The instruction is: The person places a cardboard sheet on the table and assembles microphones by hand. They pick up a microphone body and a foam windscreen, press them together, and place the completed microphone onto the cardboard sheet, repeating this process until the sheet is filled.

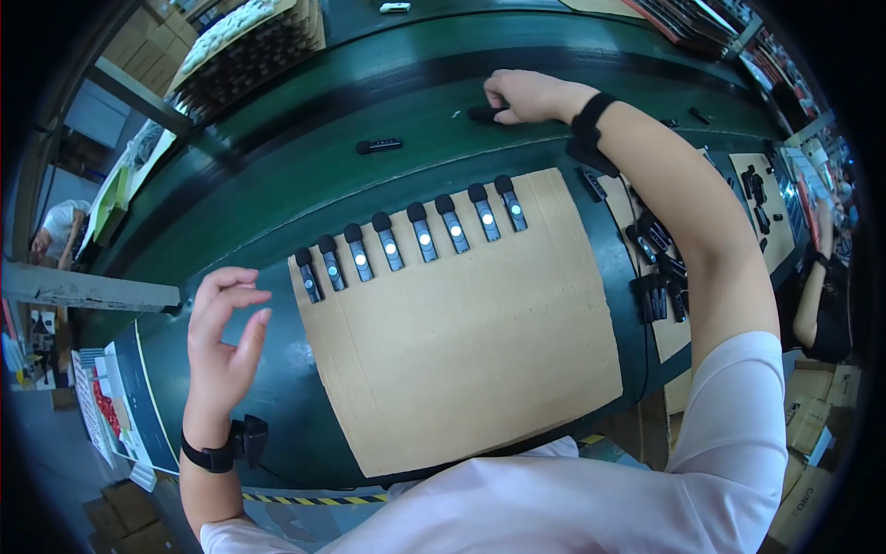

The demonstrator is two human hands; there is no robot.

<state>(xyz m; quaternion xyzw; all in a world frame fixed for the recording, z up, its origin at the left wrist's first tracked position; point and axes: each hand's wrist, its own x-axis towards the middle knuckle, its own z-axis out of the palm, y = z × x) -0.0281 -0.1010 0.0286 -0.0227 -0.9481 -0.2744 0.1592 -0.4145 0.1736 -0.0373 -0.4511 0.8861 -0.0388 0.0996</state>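
Several small black microphones with foam tips and lit round spots (422, 233) lie side by side along the far edge of a brown cardboard sheet (461, 360). My right hand (531, 98) reaches far out over the green bench, its fingers closed on another black microphone (482, 114), of which mainly the dark foam end shows. Left of that hand, a single microphone (379, 146) rests on the green surface. My left hand (226, 337) hovers beside the sheet's left edge, holding nothing, fingers curved and apart from the thumb.
To the right, more black devices (657, 242) lie on cardboard near my right arm, with a cable running down. A stack of trays (249, 55) stands at the far left. A metal post (88, 286) juts in from the left. Other people (821, 286) are at both sides.
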